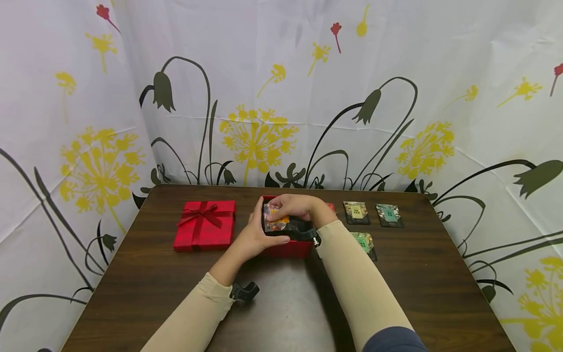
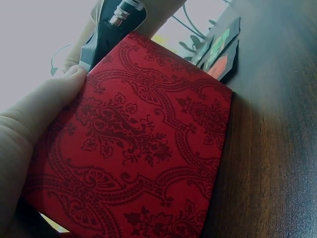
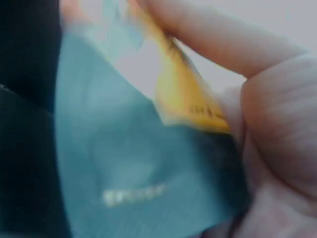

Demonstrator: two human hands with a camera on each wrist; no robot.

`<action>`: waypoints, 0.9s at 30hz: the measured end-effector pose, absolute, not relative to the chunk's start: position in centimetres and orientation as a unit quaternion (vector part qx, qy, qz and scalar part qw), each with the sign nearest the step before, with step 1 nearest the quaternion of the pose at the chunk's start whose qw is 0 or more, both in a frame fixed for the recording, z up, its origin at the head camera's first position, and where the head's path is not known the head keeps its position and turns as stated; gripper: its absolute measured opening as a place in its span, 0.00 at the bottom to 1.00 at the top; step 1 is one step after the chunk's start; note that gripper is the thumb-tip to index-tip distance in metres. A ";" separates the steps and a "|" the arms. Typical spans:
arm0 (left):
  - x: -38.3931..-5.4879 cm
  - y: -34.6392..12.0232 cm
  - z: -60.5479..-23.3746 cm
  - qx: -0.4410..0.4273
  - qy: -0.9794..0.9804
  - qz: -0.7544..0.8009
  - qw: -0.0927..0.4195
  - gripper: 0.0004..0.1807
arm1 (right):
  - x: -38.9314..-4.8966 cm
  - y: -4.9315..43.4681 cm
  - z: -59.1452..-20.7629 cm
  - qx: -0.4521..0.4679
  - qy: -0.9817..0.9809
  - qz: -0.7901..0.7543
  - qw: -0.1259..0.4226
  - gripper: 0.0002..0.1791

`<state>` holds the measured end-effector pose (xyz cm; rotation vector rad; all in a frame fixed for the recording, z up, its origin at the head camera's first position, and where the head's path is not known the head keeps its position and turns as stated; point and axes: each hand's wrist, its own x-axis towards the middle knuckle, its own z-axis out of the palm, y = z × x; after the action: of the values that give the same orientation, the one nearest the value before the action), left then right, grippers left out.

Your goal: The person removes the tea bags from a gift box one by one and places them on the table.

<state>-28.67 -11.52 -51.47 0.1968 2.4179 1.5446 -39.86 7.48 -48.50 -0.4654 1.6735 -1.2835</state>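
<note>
A red box (image 1: 290, 250) with a black inside stands on the table, its front wall patterned in darker red. My left hand (image 1: 254, 238) grips the box at its left side, thumb along the front rim; the left wrist view shows the thumb (image 2: 59, 94) at the wall's upper edge. Over the box opening, my right hand (image 1: 299, 206) holds a dark flat sachet (image 1: 274, 225) with an orange label. Blurred in the right wrist view, the sachet (image 3: 124, 144) lies against the fingers and palm. The right hand and wrist hide part of the box opening.
Left of the box lies a red lid (image 1: 205, 226) with a ribbon bow. To the right are sachets with yellow (image 1: 356, 212), teal (image 1: 389, 215) and green (image 1: 363, 240) labels, and a red one (image 1: 331, 207) partly behind the right wrist. A patterned curtain hangs behind the table.
</note>
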 end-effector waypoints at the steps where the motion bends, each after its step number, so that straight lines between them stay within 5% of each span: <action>1: -28.7 -11.6 -51.4 0.069 0.834 0.532 0.132 0.79 | -39.8 7.5 -48.4 -0.185 0.681 -0.531 0.470 0.03; 19: -28.6 -11.8 -51.6 0.061 0.843 0.517 0.132 0.78 | -39.3 7.9 -48.3 -0.184 0.644 -0.637 0.381 0.05; 27: -28.5 -11.5 -51.5 0.053 0.841 0.520 0.141 0.78 | -38.7 9.4 -47.7 -0.202 0.587 -0.703 0.348 0.27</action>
<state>-28.46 -11.52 -51.48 0.1537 2.4291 1.5009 -38.72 9.45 -47.66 -0.5232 1.5219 -1.8220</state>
